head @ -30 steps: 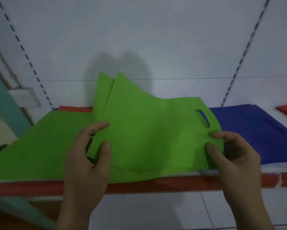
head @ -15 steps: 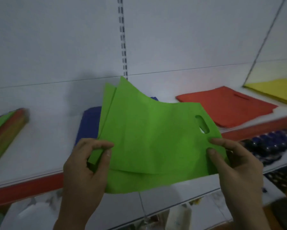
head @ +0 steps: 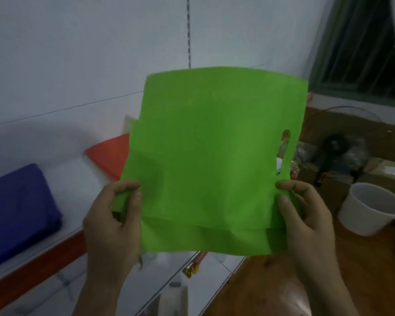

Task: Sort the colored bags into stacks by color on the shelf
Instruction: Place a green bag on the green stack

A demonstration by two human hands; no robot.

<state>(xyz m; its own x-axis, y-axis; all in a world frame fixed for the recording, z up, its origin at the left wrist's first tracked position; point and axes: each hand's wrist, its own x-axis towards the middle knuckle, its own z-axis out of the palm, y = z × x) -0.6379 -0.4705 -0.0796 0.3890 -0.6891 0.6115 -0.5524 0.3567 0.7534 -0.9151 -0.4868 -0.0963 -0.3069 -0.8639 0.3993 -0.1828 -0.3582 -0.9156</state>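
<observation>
Both hands, left hand (head: 111, 221) & right hand (head: 306, 215), pinch flat lime-green non-woven cloth bag (head: 214, 156) at its near side edges; prob. light, limp, so two-edge grips suit.

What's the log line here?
held: green bags | left hand: grips left edge | right hand: pinches right edge | shelf: blue stack, red bag
</observation>
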